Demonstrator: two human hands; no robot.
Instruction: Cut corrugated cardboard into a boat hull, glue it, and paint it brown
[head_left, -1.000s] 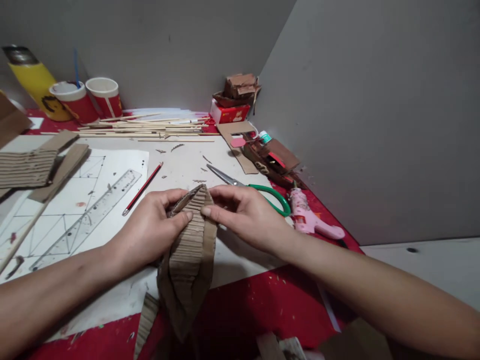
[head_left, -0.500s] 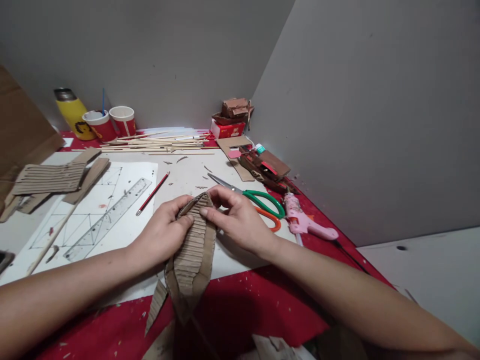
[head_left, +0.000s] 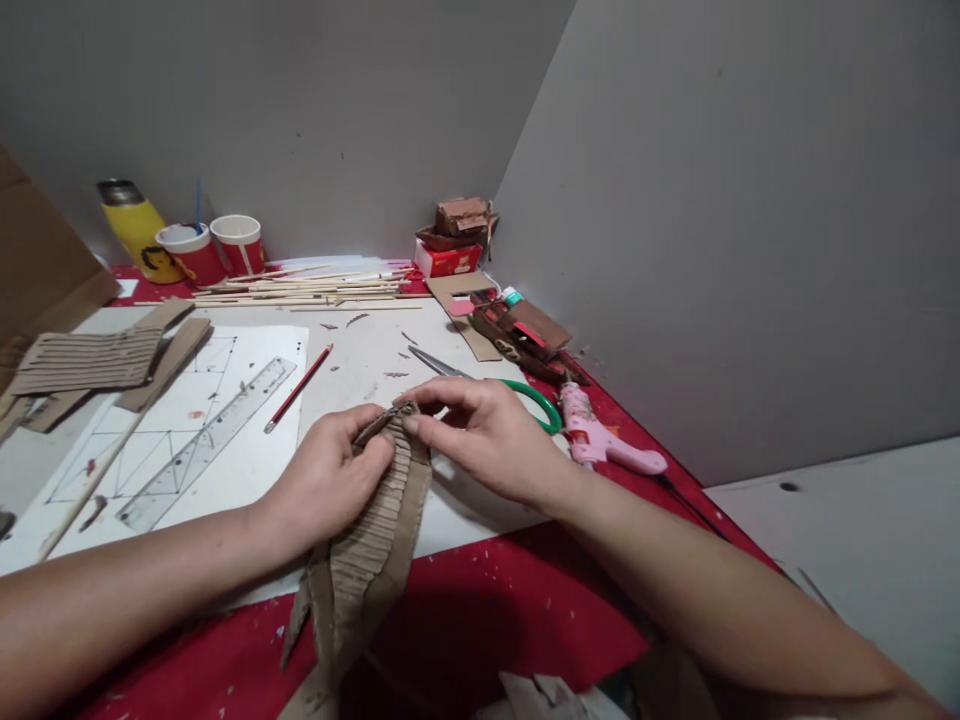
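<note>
- Over the near side of the worktop (head_left: 487, 595), held up between both hands: curved cardboard piece (head_left: 369, 535), ribbed down the middle with a smoother strip along its right edge.
- Left hand (head_left: 334, 470): closed on the piece's upper left, thumb lying on the ribs.
- Right hand (head_left: 480, 440): narrow pinch at the top tip, thumb in front, fingers behind.
- Scissors (head_left: 442, 366): just beyond the right hand, partly hidden by it; blades point away to the left, green handle loop visible.
- Pink glue gun (head_left: 604, 437): right of the scissors, on red covering.
- Left of the hands, from where I stand: red pencil (head_left: 298, 388), then clear ruler (head_left: 206, 443), the latter slanting across a sheet of line drawings (head_left: 247, 505).
- Far side: thin wooden sticks (head_left: 300, 288), lying in a loose row before two red-and-white cups (head_left: 238, 248).
</note>
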